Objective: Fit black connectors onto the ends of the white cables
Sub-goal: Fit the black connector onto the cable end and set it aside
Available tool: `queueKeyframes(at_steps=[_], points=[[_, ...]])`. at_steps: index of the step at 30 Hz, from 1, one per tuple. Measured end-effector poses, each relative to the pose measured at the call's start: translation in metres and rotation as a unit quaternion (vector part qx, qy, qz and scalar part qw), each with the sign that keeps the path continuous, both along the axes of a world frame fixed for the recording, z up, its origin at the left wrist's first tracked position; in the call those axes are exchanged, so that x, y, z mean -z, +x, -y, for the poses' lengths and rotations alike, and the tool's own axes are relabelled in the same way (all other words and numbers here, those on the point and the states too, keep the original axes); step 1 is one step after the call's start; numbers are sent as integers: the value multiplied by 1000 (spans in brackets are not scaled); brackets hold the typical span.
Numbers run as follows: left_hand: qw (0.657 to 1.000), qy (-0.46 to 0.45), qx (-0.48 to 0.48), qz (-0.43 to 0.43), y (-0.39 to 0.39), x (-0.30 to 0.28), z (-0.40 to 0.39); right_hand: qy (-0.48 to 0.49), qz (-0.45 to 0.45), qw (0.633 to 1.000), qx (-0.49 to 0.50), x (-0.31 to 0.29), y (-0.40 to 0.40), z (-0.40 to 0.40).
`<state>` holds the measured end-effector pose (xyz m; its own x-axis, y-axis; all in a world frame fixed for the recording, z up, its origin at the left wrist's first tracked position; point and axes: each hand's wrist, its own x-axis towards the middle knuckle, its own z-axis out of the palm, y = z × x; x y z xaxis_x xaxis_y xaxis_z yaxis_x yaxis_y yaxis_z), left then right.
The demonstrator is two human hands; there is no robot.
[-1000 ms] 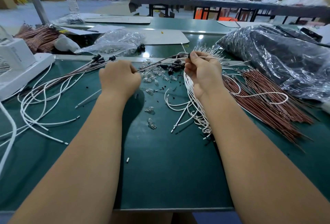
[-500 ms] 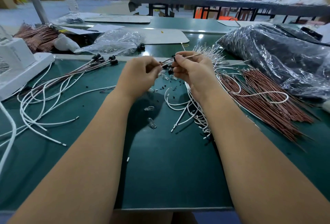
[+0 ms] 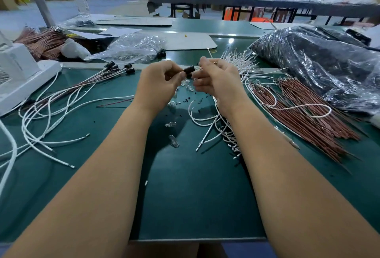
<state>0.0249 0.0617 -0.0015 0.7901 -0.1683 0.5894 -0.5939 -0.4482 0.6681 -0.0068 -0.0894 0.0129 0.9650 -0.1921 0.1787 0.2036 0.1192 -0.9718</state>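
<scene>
My left hand (image 3: 157, 84) pinches a black connector (image 3: 189, 70) between thumb and fingers above the green table. My right hand (image 3: 218, 80) faces it, fingers curled, pinching the thin end of a white cable at the connector's right side. Below my right wrist lies a bundle of loose white cables (image 3: 224, 132). To the left lie finished white cables (image 3: 67, 97) whose far ends carry black connectors (image 3: 119, 68). Small clear bulbs (image 3: 173, 141) and tiny black bits are scattered between my forearms.
A heap of reddish-brown wires (image 3: 304, 113) lies at the right, beside a big plastic bag of dark parts (image 3: 320, 66). A white machine (image 3: 18, 74) stands at the left edge. A clear plastic bag (image 3: 131, 47) and more brown wires (image 3: 43, 41) sit behind.
My left hand has travelled right from the finished cables to meet my right hand. A black connector now sits between the two hands, where before only the cable end was held.
</scene>
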Motion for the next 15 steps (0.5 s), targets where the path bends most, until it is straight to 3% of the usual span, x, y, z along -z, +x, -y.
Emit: queueKeyframes(at_steps=[4,15], points=[[1000,5,-28,9,1,1,-4,47,11,997,64,0,2,4],[999,30,3,23,-4,-1,0,-28,39,994,97,5,6,4]])
